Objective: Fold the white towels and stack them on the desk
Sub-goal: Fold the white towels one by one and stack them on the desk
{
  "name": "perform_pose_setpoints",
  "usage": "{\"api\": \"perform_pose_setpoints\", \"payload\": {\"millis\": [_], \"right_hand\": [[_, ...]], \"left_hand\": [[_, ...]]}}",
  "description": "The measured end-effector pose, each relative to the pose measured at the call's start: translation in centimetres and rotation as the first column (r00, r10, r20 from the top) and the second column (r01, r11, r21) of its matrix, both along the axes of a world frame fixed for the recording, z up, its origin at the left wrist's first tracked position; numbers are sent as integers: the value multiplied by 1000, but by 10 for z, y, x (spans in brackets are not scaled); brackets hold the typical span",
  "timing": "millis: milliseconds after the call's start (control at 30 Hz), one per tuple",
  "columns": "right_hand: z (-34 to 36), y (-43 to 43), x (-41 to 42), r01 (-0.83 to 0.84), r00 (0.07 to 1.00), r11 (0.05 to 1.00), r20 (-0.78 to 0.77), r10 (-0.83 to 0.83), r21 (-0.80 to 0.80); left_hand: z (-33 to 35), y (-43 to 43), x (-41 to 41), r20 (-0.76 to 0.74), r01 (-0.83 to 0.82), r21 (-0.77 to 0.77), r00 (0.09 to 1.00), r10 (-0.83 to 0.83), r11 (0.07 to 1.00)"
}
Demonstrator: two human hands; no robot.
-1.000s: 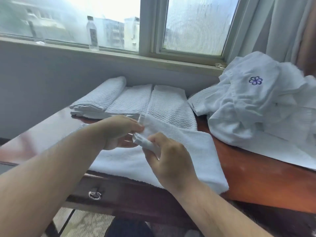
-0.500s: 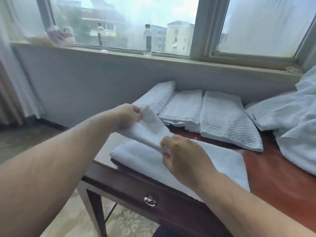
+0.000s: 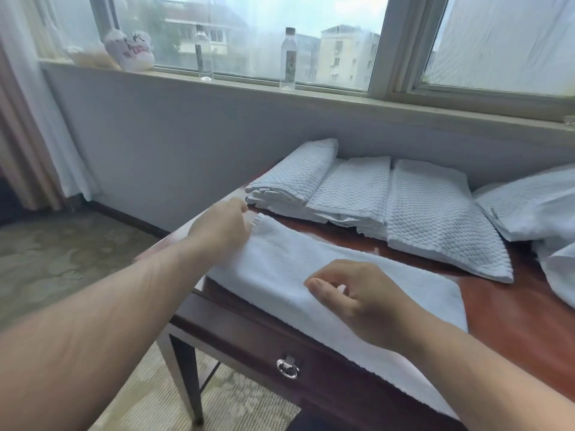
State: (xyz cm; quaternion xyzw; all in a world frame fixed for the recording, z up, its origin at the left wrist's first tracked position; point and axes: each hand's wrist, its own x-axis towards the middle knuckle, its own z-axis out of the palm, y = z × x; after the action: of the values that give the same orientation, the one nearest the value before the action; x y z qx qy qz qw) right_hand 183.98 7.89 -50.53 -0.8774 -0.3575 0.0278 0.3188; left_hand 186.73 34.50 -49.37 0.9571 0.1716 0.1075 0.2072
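Our towel [image 3: 311, 269] lies flat along the counter's [image 3: 513, 312] front edge, centre frame. Our left hand [image 3: 221, 231] curls at its upper-left corner; we cannot tell whether it pinches the cloth. Our right hand [image 3: 361, 297], loosely curled and holding nothing, is over its middle.

One towel [image 3: 311, 272] is lying along the desk [image 3: 513, 309] front edge; folded towels [image 3: 357, 194] are sitting behind it, loose linen [image 3: 535, 206] lying at right.
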Motion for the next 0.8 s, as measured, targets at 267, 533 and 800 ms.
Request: {"api": "perform_pose_setpoints", "payload": {"millis": [267, 533, 800], "right_hand": [[-5, -46, 18, 118, 972, 987, 217, -92, -107], [-28, -59, 10, 117, 959, 977, 274, -65, -178], [-31, -86, -13, 746, 665, 659, -57, -745, 96]], "left_hand": [[-21, -63, -11, -69, 527, 107, 850, -522, 843], [-52, -62, -4, -226, 540, 233, 839, -495, 809], [-50, -64, -8, -247, 543, 291, 838, -487, 788]]}}
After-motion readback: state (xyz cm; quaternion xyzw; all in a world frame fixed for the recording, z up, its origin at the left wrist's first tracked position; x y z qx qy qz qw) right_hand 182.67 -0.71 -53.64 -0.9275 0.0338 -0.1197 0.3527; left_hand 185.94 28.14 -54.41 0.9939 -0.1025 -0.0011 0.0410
